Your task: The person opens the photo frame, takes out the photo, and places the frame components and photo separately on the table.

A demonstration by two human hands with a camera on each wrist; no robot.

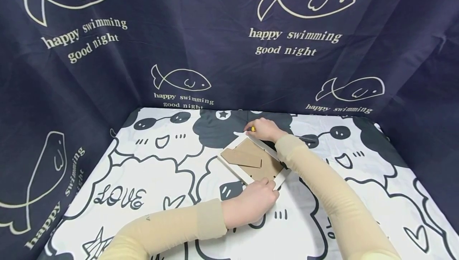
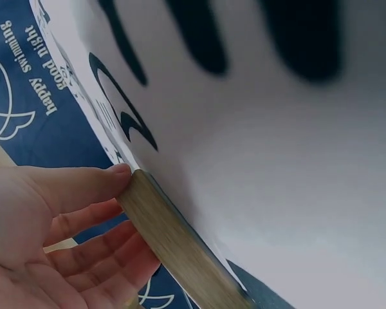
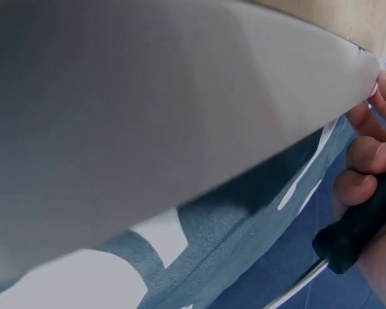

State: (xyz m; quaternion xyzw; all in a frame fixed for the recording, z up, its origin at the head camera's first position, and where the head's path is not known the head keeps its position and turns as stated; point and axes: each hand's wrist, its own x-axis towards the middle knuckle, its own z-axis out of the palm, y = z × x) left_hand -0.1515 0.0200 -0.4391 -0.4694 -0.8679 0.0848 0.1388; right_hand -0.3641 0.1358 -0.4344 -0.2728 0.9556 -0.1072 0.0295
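A picture frame [image 1: 234, 170] with a white edge shows its brown backing board [image 1: 273, 165] and a brown stand flap [image 1: 244, 158] upward, its corners turned toward and away from me. My left hand [image 1: 252, 201] grips the near corner; in the left wrist view the thumb lies at the end of the frame's wood-coloured side [image 2: 174, 238]. At the far corner is my right hand [image 1: 264, 129], fingertips at the edge. Curled fingers of that same hand hold a screwdriver [image 3: 363, 225] with a black handle and metal shaft; its yellow handle end shows in the head view.
A white cloth [image 1: 150, 180] printed with black cartoon sheep covers the table. Dark blue curtains [image 1: 229, 44] with fish drawings and lettering hang behind it and at both sides.
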